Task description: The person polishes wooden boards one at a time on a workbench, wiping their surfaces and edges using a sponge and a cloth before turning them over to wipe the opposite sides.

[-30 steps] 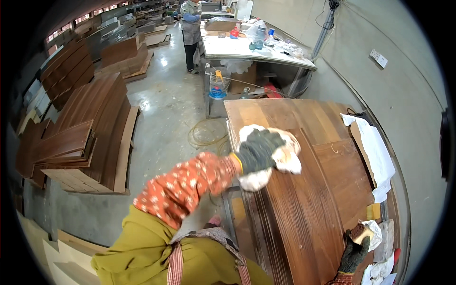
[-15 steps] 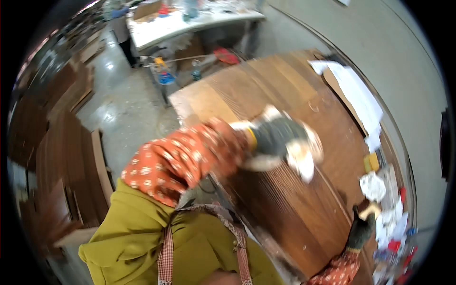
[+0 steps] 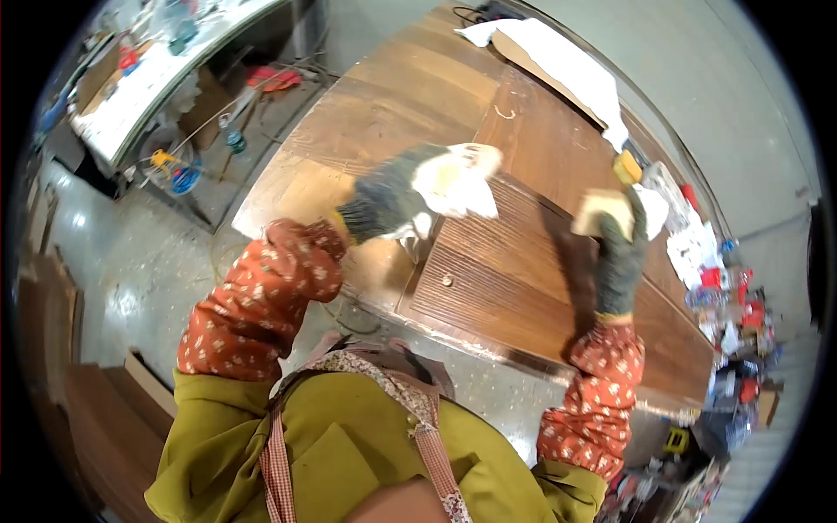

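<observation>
Since the earlier frame the right hand (image 3: 615,248) is rising onto the ribbed wooden panel (image 3: 514,279), gripping a tan sanding block (image 3: 600,212). The left hand (image 3: 397,200) is pressing a white cloth (image 3: 455,181) at the panel's upper-left edge, suggesting both hands are now working its surface.

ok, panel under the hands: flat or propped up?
Flat. The ribbed panel lies face up on the bench; left hand presses a cloth on its edge.

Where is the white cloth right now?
In the head view, the white cloth is under the gloved left hand, left of centre, on the top edge of the ribbed wooden panel.
</observation>
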`<state>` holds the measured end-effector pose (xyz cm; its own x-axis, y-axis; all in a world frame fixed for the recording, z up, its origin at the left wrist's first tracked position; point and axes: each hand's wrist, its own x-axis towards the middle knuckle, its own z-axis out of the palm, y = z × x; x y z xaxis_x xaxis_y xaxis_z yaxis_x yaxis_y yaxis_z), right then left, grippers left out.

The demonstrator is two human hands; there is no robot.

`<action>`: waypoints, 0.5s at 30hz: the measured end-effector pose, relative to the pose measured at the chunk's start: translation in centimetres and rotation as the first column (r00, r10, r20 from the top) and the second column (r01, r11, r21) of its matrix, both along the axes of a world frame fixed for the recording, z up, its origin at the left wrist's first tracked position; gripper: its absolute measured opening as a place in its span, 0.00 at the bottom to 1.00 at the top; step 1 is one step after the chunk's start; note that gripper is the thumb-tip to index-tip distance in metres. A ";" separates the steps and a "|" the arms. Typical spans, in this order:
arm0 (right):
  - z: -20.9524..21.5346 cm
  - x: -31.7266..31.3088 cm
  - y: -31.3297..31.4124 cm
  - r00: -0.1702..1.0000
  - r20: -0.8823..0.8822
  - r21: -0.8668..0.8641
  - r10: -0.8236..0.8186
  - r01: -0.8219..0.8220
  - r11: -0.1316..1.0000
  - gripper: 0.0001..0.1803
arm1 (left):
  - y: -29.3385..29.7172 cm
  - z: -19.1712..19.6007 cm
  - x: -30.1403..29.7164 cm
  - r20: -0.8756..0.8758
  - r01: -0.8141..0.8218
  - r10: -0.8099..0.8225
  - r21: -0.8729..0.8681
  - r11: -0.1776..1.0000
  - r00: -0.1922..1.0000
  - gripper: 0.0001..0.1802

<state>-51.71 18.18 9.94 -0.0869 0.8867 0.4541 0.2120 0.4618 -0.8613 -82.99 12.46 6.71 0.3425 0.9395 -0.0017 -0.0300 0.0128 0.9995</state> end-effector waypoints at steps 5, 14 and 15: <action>0.0 -13.0 0.0 0.933 0.360 0.029 0.022 -0.035 0.999 0.30 | -5.9 -8.4 -10.2 0.230 -0.633 0.593 0.181 0.753 0.772 0.23; 2.4 -19.0 -1.4 0.473 0.860 0.171 -0.190 0.083 0.982 0.26 | -12.7 -11.2 -14.3 0.344 -0.743 0.687 0.049 0.668 0.640 0.23; 2.3 -19.2 -3.7 0.512 0.840 0.198 -0.182 0.024 0.980 0.26 | -13.0 -12.2 -15.3 0.338 -0.735 0.683 0.042 0.677 0.648 0.23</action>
<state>-70.93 14.50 12.24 -0.4132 0.8478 0.3325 0.8593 0.4839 -0.1660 -98.34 -0.55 -5.46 -0.4681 0.8702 0.1535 -0.2288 -0.2871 0.9302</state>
